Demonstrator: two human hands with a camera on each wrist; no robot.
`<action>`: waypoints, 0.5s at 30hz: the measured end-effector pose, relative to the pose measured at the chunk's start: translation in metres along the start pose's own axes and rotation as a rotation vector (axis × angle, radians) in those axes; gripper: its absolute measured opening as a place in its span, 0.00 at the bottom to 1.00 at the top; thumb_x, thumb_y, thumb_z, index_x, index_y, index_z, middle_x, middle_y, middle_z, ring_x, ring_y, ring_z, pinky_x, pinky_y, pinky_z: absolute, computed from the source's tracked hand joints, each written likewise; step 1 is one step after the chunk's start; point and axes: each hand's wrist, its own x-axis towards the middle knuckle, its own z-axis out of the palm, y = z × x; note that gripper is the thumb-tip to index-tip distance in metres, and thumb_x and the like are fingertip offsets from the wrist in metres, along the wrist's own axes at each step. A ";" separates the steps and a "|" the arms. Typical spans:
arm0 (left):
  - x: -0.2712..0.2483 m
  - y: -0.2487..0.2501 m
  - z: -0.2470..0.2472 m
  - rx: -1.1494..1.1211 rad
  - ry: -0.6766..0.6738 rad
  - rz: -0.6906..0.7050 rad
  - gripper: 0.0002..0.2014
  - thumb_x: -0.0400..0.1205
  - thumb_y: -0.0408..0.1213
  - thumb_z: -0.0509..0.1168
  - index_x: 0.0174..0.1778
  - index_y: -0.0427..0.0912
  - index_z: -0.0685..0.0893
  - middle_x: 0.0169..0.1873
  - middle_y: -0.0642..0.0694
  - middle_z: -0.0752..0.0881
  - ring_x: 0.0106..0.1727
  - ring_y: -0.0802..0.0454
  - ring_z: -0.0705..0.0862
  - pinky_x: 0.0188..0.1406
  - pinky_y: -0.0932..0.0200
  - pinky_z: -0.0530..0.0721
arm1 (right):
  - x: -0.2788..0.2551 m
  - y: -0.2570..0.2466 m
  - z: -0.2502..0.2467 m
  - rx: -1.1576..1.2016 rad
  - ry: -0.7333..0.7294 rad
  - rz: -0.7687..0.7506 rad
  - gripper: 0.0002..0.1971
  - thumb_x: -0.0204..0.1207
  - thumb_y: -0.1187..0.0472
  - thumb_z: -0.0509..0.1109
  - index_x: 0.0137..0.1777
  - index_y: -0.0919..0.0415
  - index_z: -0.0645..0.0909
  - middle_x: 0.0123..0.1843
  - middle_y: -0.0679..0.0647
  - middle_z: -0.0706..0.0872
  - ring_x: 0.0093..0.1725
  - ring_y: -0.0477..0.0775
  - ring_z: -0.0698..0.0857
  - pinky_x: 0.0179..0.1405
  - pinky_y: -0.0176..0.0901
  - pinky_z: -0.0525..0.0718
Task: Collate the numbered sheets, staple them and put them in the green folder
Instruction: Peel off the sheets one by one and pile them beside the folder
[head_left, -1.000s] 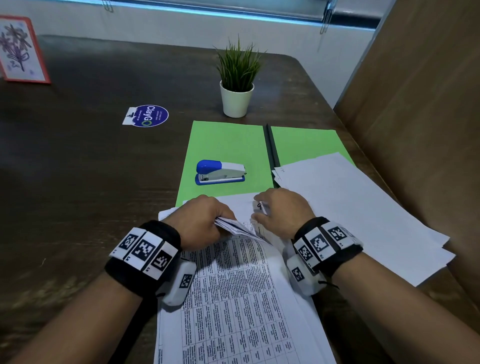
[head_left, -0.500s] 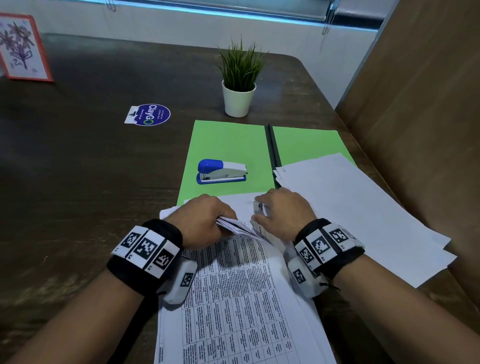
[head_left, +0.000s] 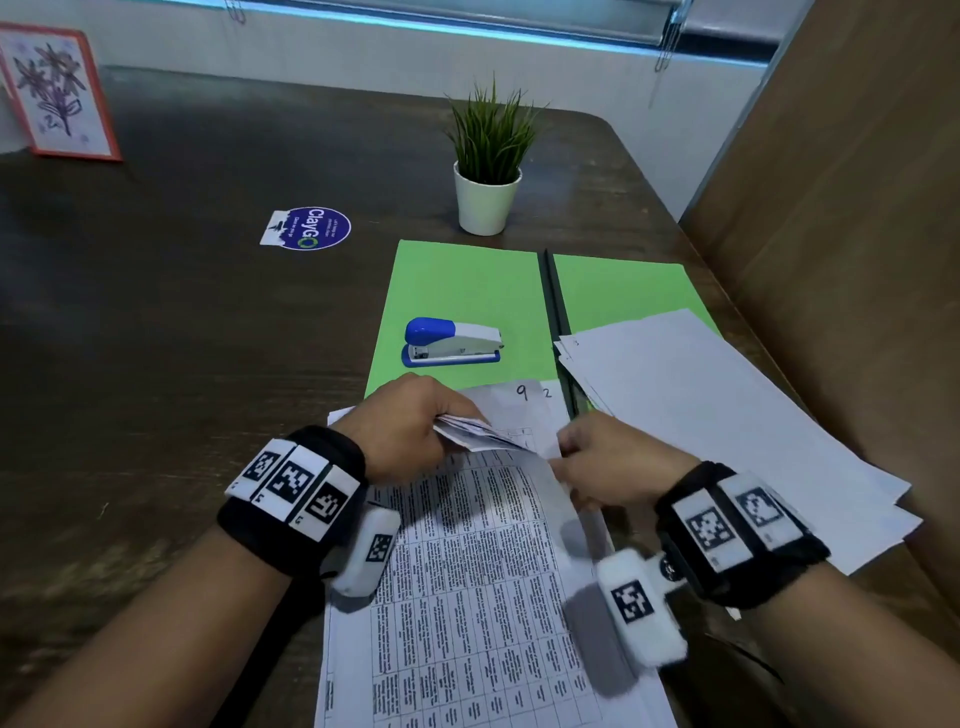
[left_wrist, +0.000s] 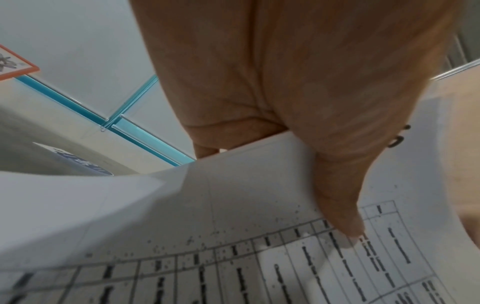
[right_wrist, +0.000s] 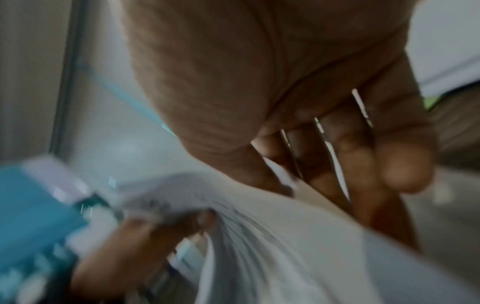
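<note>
The left hand (head_left: 402, 423) pinches the lifted top corners of several printed sheets (head_left: 467, 561), thumb on top and fingers curled beneath. The right hand (head_left: 610, 460) lies at the stack's right edge with fingers bent; whether it grips a page I cannot tell, the wrist view being blurred. Under the raised corners a sheet marked 9 (head_left: 522, 391) shows. To the right lies a loose pile of blank-faced sheets (head_left: 727, 426), partly over the open green folder (head_left: 467, 280). A blue and white stapler (head_left: 452, 341) sits on the folder's left leaf. Beyond stand a potted plant (head_left: 488, 171) and a round sticker (head_left: 309, 228) on the dark table (head_left: 182, 338).
</note>
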 end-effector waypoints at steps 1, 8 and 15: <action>0.000 0.001 0.000 -0.006 0.003 0.006 0.12 0.78 0.32 0.68 0.49 0.52 0.93 0.41 0.55 0.93 0.45 0.53 0.91 0.47 0.47 0.88 | -0.004 0.004 0.002 -0.086 0.020 -0.030 0.16 0.82 0.58 0.67 0.32 0.62 0.80 0.28 0.52 0.83 0.26 0.48 0.80 0.29 0.38 0.78; -0.002 0.010 -0.002 -0.028 0.016 0.019 0.09 0.77 0.49 0.71 0.41 0.48 0.90 0.34 0.50 0.90 0.40 0.51 0.89 0.41 0.47 0.88 | -0.008 0.034 -0.017 0.115 0.350 -0.156 0.21 0.83 0.58 0.66 0.28 0.62 0.68 0.24 0.50 0.68 0.26 0.50 0.68 0.30 0.43 0.69; -0.003 0.014 -0.003 -0.075 0.029 -0.006 0.04 0.79 0.42 0.76 0.39 0.52 0.90 0.34 0.54 0.91 0.39 0.53 0.89 0.44 0.46 0.89 | -0.039 0.018 -0.096 0.299 1.197 -0.329 0.09 0.80 0.57 0.70 0.38 0.56 0.86 0.30 0.44 0.81 0.27 0.34 0.78 0.34 0.36 0.76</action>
